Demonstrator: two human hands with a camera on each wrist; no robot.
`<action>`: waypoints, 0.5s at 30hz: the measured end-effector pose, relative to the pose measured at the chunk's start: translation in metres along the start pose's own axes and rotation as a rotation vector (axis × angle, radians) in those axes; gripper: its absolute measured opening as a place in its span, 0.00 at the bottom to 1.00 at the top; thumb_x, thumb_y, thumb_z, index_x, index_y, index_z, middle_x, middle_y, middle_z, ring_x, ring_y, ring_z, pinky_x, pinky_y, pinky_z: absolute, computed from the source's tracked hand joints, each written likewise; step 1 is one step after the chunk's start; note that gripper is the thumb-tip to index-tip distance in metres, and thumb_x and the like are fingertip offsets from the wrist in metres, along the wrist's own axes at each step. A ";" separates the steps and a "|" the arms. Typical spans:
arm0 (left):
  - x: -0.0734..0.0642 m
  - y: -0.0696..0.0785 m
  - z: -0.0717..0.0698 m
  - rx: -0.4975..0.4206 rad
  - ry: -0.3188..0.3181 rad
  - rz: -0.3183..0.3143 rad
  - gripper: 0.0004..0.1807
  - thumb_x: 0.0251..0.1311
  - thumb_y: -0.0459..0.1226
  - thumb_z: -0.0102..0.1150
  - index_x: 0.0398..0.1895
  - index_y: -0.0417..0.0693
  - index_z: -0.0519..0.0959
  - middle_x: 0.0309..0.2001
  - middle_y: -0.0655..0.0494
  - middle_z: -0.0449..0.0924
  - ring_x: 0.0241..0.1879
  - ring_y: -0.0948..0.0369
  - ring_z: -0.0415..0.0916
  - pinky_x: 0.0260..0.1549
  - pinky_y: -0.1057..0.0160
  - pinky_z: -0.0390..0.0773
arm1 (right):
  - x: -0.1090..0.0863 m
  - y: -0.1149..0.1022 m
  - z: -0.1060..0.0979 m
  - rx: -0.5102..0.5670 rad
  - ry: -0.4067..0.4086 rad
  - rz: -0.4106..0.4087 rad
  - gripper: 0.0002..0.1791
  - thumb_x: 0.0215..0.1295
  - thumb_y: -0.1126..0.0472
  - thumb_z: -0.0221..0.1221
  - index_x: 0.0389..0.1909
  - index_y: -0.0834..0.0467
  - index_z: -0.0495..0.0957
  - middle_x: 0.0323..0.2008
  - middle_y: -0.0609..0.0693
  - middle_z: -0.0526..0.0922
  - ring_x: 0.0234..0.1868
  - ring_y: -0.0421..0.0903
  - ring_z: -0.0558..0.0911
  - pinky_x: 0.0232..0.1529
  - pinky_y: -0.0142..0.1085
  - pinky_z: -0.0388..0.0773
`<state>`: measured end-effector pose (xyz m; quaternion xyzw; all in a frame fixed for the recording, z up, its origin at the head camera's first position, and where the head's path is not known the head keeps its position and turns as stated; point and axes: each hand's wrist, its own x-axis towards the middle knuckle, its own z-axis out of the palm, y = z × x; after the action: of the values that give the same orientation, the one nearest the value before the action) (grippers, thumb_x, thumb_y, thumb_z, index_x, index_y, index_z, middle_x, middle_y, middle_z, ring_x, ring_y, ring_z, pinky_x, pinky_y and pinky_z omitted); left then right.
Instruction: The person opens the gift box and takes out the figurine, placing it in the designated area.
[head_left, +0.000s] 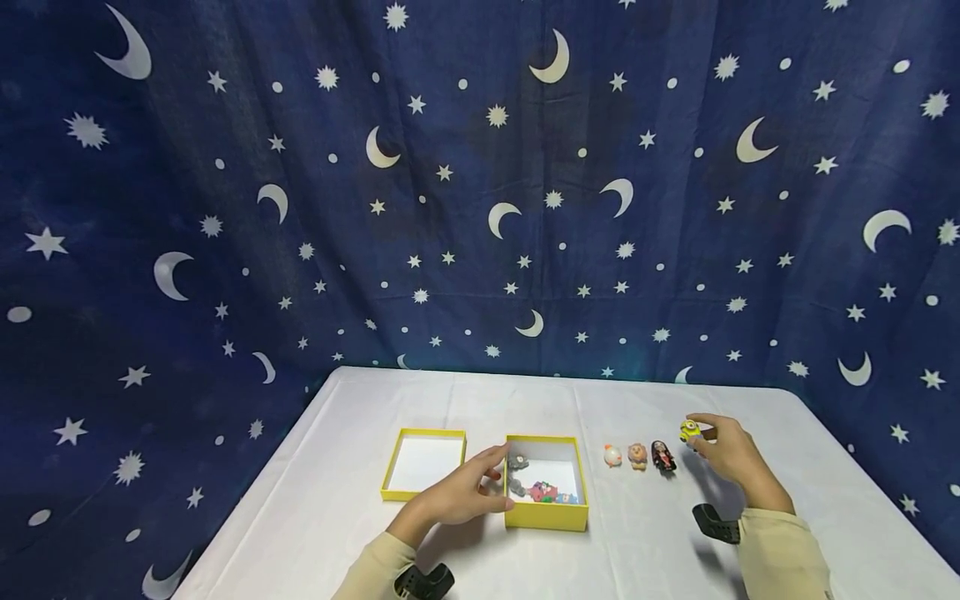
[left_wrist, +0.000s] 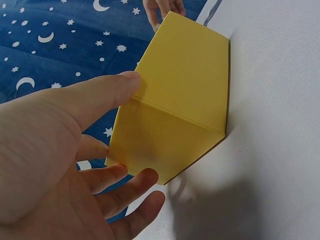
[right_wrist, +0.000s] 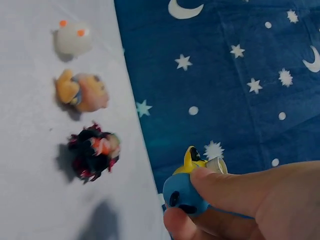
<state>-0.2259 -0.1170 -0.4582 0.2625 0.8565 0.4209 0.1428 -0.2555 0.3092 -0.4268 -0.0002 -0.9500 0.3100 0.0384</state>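
My right hand pinches a small yellow-and-blue Minion figure between thumb and fingers, held up over the table's right side. In the right wrist view the Minion figure shows its blue underside and a goggle. My left hand rests at the left side of an open yellow box, thumb by the near corner and fingers spread loosely along the wall. Inside the box lie several small figures, grey ones at the left and a red one toward the front.
A yellow-rimmed box lid lies left of the box. Between box and right hand stand a white figure, a lion-like figure and a dark-clad figure in a row. A starry blue curtain hangs behind the white-covered table.
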 end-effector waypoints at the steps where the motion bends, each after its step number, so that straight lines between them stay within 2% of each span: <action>1: 0.000 0.000 0.000 -0.001 -0.002 0.007 0.47 0.65 0.43 0.66 0.81 0.46 0.52 0.80 0.46 0.53 0.64 0.51 0.71 0.55 0.59 0.78 | 0.000 0.003 0.001 -0.002 -0.006 0.002 0.26 0.66 0.69 0.59 0.64 0.75 0.69 0.47 0.78 0.81 0.32 0.50 0.85 0.31 0.39 0.77; 10: 0.002 0.000 0.002 -0.008 -0.001 0.014 0.47 0.65 0.43 0.66 0.81 0.45 0.51 0.80 0.46 0.53 0.64 0.51 0.71 0.56 0.59 0.78 | 0.002 0.017 0.007 0.001 -0.074 0.006 0.26 0.63 0.72 0.57 0.62 0.76 0.68 0.48 0.81 0.78 0.35 0.52 0.86 0.33 0.40 0.79; 15: 0.003 0.001 0.002 -0.011 0.000 0.009 0.47 0.65 0.42 0.66 0.81 0.42 0.52 0.80 0.45 0.53 0.65 0.50 0.71 0.57 0.56 0.78 | 0.002 0.023 0.011 0.021 -0.075 0.007 0.26 0.64 0.72 0.56 0.63 0.76 0.68 0.50 0.81 0.77 0.36 0.54 0.87 0.38 0.46 0.82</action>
<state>-0.2268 -0.1139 -0.4581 0.2657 0.8529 0.4263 0.1425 -0.2585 0.3212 -0.4486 0.0085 -0.9474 0.3199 0.0017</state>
